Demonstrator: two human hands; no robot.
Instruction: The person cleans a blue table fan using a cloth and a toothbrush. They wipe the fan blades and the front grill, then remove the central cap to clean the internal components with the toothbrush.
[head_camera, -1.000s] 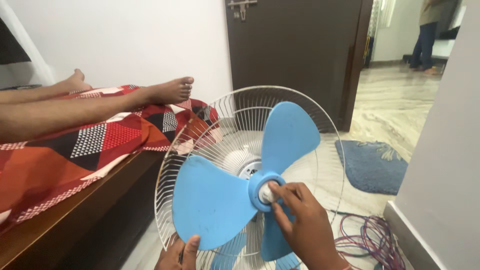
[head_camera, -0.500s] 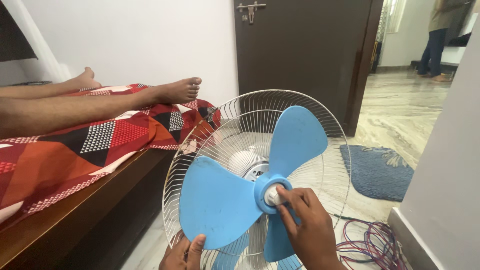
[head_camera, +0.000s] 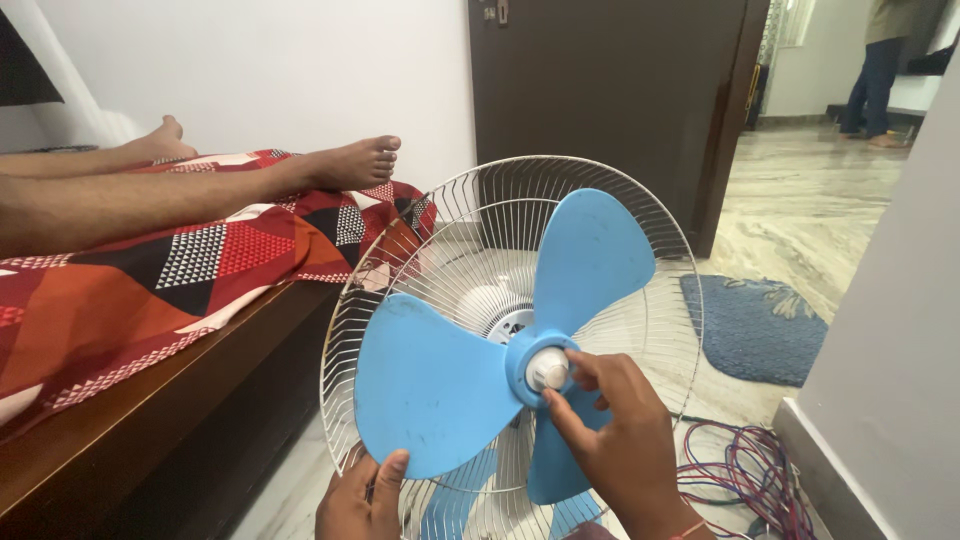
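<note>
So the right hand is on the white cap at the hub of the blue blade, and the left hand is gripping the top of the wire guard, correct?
Not quite. The head view shows the left hand at the bottom of the wire guard, not the top. The right hand is indeed on the white cap at the blue blade's hub.

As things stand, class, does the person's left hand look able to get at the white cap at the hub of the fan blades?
Probably not easily. The left hand grips the lower edge of a blue blade, and the right hand already covers the white cap with its fingertips, leaving little room.
</note>
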